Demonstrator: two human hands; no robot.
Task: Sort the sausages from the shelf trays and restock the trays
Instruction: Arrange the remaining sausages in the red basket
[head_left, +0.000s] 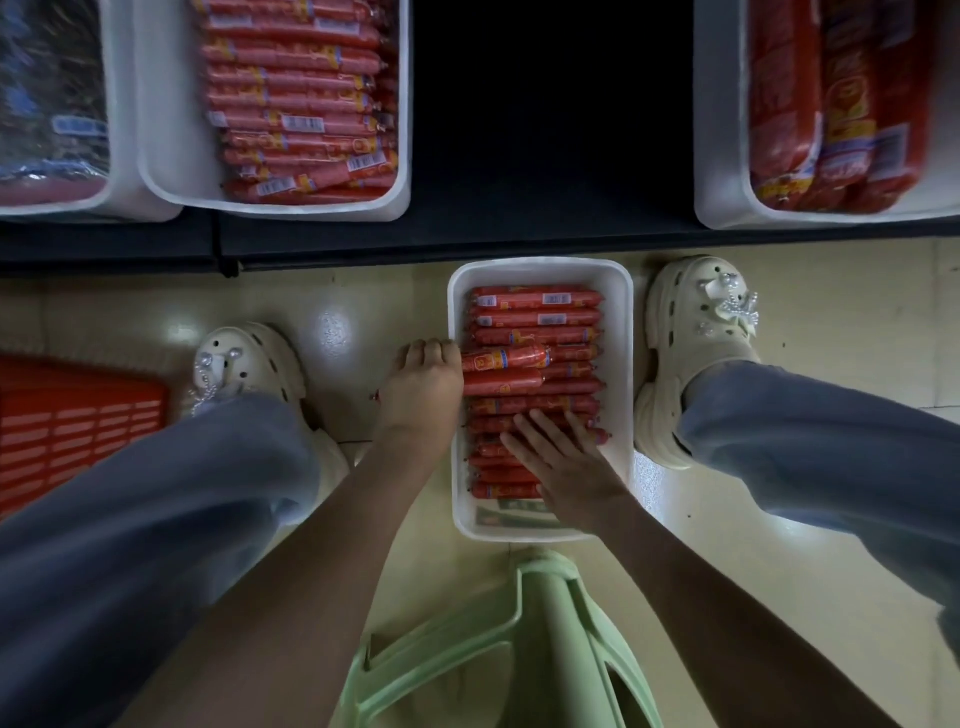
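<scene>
A white tray (621, 364) stands on the floor between my feet, filled with rows of red sausages (540, 318) lying crosswise. My left hand (421, 387) grips two red sausages (506, 368) at their left ends, held over the tray's left side on top of the rows. My right hand (563, 457) lies flat with straight fingers on the sausages in the near half of the tray. A bit of greenish packaging shows at the tray's near end.
On the dark shelf (545, 156) above stand white trays: pink-red sausages (296, 104) at left, larger red packs (841, 104) at right, a blurred tray (52, 104) far left. A red basket (72, 431) lies on the floor left. A green stool (519, 639) is below me.
</scene>
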